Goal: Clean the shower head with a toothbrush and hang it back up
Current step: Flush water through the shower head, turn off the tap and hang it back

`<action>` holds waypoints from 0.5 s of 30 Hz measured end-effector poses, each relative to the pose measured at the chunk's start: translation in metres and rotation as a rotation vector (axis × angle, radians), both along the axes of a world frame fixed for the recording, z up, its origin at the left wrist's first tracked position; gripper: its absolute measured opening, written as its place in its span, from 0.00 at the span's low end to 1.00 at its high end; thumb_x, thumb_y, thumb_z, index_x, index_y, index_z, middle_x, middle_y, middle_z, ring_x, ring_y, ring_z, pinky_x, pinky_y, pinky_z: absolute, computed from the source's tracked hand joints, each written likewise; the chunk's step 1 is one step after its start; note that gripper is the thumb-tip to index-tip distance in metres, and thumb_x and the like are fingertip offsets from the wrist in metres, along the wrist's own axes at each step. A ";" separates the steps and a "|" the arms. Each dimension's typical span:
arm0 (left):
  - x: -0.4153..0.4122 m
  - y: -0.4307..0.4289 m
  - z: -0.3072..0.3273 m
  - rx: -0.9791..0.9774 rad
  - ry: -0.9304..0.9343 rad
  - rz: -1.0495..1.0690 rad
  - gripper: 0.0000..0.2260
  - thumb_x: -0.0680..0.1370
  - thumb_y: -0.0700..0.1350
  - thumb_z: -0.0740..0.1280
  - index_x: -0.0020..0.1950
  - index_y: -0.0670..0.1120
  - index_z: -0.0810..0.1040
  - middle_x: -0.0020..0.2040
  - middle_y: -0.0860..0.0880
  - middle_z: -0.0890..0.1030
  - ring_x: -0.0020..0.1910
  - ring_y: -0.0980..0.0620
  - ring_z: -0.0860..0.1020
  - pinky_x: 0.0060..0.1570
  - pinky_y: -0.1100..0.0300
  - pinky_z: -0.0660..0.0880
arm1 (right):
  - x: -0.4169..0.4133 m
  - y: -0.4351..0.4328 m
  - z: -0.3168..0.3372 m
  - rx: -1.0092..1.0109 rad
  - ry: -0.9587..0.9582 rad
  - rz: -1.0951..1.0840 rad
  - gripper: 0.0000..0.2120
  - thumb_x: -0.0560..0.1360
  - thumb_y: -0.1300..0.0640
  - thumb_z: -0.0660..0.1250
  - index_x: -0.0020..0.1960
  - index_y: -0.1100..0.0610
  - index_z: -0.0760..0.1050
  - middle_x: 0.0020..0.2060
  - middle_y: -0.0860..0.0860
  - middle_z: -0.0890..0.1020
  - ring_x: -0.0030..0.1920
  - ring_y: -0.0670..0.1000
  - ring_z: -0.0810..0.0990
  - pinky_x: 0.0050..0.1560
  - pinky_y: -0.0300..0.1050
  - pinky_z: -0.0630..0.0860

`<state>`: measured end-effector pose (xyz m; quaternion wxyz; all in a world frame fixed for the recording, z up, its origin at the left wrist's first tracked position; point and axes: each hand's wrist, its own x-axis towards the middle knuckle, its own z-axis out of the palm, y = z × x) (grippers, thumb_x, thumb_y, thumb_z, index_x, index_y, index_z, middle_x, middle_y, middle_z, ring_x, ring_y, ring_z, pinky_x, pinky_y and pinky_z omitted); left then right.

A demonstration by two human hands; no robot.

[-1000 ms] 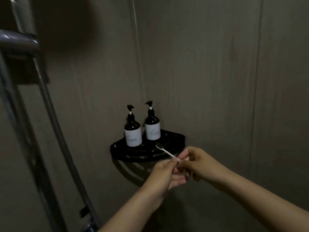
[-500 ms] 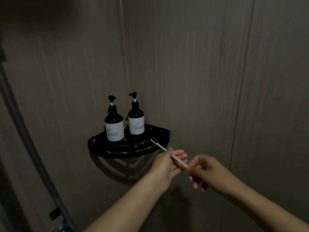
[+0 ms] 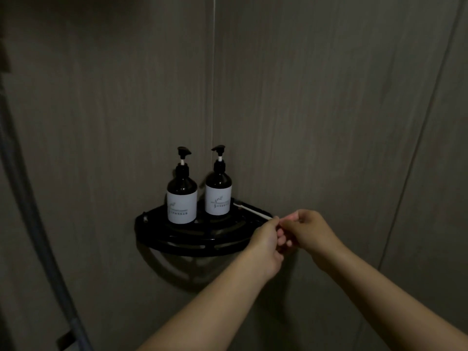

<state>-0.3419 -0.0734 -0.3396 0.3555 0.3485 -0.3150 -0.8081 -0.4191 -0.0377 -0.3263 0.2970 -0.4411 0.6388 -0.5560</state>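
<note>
Nearest, two bare forearms reach in. The left hand (image 3: 266, 239) pinches the tail of the one white toothbrush (image 3: 253, 211). The right hand (image 3: 309, 231) curls its fingers just beside it; whether they grip the handle I cannot tell. The brush head lies on one black corner shelf (image 3: 190, 248), beside two pump bottles (image 3: 181, 198). Behind, grey wall panels (image 3: 329, 97) meet in a corner, and one hose (image 3: 27, 211) hangs at the left.

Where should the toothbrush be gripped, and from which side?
At the handle's near end, coming from the front right: the toothbrush lies slanting over the shelf, head tucked beside the right bottle, handle tip meeting the left hand.
</note>
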 end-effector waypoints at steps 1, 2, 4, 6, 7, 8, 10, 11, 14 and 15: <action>-0.002 -0.003 -0.002 0.006 0.020 -0.004 0.12 0.81 0.46 0.58 0.45 0.44 0.79 0.33 0.50 0.74 0.31 0.55 0.69 0.36 0.63 0.69 | -0.001 -0.002 0.000 0.005 0.003 -0.001 0.05 0.77 0.66 0.62 0.43 0.65 0.74 0.27 0.56 0.78 0.22 0.46 0.74 0.22 0.35 0.72; -0.003 -0.004 -0.004 0.016 0.036 -0.012 0.13 0.81 0.46 0.58 0.45 0.44 0.80 0.33 0.50 0.74 0.32 0.55 0.70 0.37 0.63 0.69 | -0.003 -0.003 -0.001 0.011 0.009 -0.001 0.05 0.77 0.66 0.62 0.43 0.65 0.74 0.27 0.56 0.78 0.22 0.46 0.74 0.23 0.35 0.72; -0.006 -0.007 -0.009 0.046 0.063 -0.013 0.13 0.82 0.46 0.58 0.45 0.44 0.80 0.35 0.50 0.74 0.34 0.55 0.70 0.38 0.63 0.69 | -0.006 -0.005 -0.002 0.033 0.023 0.004 0.04 0.76 0.66 0.63 0.43 0.65 0.75 0.27 0.56 0.78 0.23 0.47 0.75 0.23 0.36 0.72; -0.009 -0.010 -0.014 0.077 0.097 -0.024 0.12 0.81 0.47 0.58 0.50 0.45 0.80 0.38 0.49 0.75 0.36 0.54 0.72 0.40 0.62 0.70 | -0.007 -0.007 -0.003 0.058 0.036 0.007 0.04 0.76 0.66 0.63 0.43 0.65 0.75 0.27 0.55 0.78 0.22 0.46 0.75 0.22 0.36 0.71; -0.011 -0.011 -0.016 0.088 0.111 -0.028 0.12 0.81 0.47 0.58 0.51 0.45 0.80 0.40 0.48 0.75 0.38 0.53 0.72 0.42 0.61 0.70 | -0.008 -0.008 -0.004 0.066 0.041 0.006 0.04 0.76 0.66 0.63 0.43 0.66 0.75 0.26 0.55 0.77 0.22 0.46 0.74 0.22 0.36 0.71; -0.013 -0.011 -0.017 0.098 0.123 -0.022 0.13 0.81 0.47 0.58 0.52 0.44 0.80 0.43 0.48 0.76 0.40 0.53 0.73 0.43 0.61 0.70 | -0.008 -0.008 -0.004 0.071 0.044 0.007 0.04 0.76 0.67 0.63 0.44 0.66 0.75 0.26 0.55 0.77 0.21 0.46 0.74 0.22 0.35 0.71; -0.016 -0.012 -0.019 0.106 0.129 -0.017 0.13 0.81 0.47 0.58 0.53 0.44 0.80 0.46 0.47 0.77 0.43 0.52 0.73 0.45 0.60 0.70 | -0.010 -0.007 -0.003 0.075 0.052 0.009 0.04 0.76 0.66 0.63 0.45 0.67 0.75 0.27 0.55 0.77 0.22 0.47 0.74 0.22 0.36 0.71; -0.017 -0.012 -0.020 0.104 0.131 -0.013 0.13 0.81 0.47 0.58 0.52 0.44 0.80 0.46 0.47 0.77 0.42 0.52 0.73 0.44 0.60 0.70 | -0.010 -0.006 -0.003 0.076 0.054 0.009 0.04 0.76 0.66 0.63 0.46 0.68 0.75 0.27 0.56 0.77 0.23 0.47 0.74 0.23 0.36 0.71; -0.020 -0.014 -0.023 0.091 0.122 -0.023 0.13 0.81 0.47 0.58 0.49 0.44 0.81 0.41 0.48 0.76 0.39 0.53 0.71 0.41 0.61 0.69 | -0.012 -0.006 -0.004 0.078 0.043 0.012 0.06 0.76 0.65 0.63 0.49 0.69 0.75 0.28 0.56 0.77 0.25 0.49 0.74 0.24 0.37 0.72; -0.021 -0.014 -0.023 0.086 0.118 -0.029 0.14 0.81 0.47 0.58 0.52 0.44 0.81 0.42 0.48 0.75 0.39 0.53 0.71 0.42 0.61 0.69 | -0.012 -0.006 -0.005 0.076 0.037 0.012 0.06 0.76 0.65 0.63 0.49 0.69 0.75 0.28 0.56 0.77 0.25 0.49 0.74 0.24 0.38 0.72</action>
